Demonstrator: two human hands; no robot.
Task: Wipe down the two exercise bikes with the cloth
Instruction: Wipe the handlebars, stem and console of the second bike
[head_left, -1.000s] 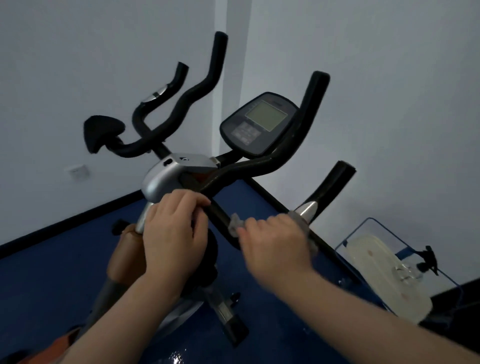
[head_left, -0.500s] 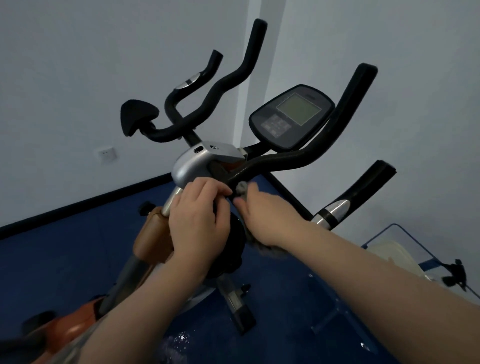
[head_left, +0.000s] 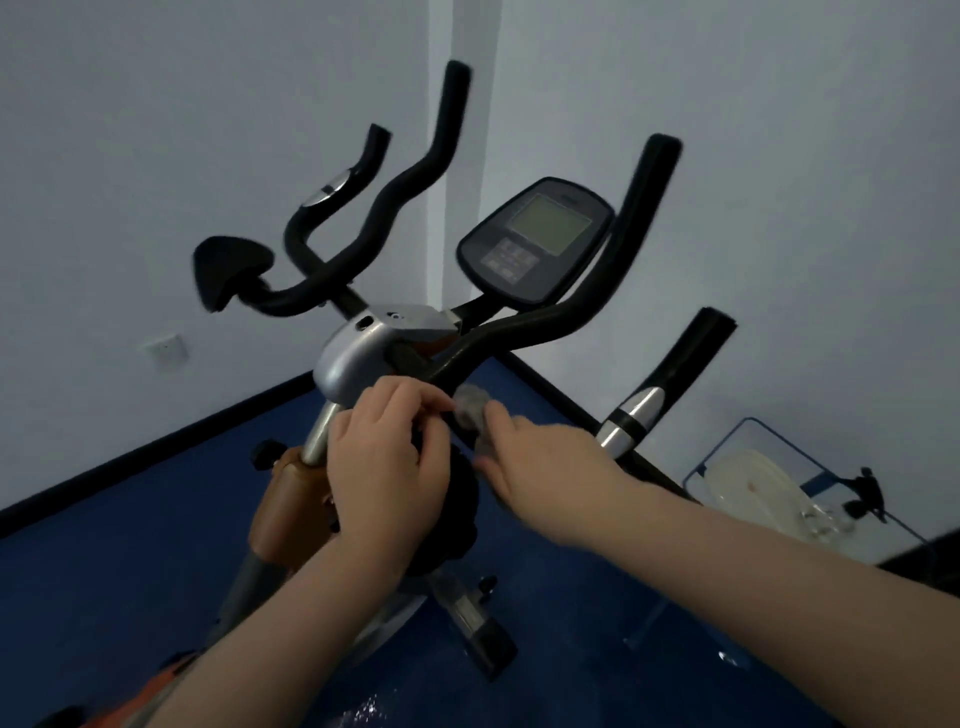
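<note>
Socket plate, white, square sits low on the pale wall at far left, above the dark skirting strip. Blue glossy floor below. Next along: orange-and-silver exercise bike w/ black foam handlebars, silver stem cap at the centre, black padded rest off its left side. Only one bike is clearly made out in view. Left hand sits on the stem just under the silver cap, fingers curled down over the black part at the handlebar junction and touching it; can't tell whether they fully grip it, thumb hidden. Immediately right, small grey fuzzy cloth is bunched against the underside of the right handlebar tube near the junction, held there by right hand, fingers closed around it; edges blurred. Black oval console w/ grey-green screen stands above, between the upright bar ends. Right-side lower grip has a silver band. Far right, by the wall: clear plastic box w/ blue rim holding a cream round object, black clip on its edge.
</note>
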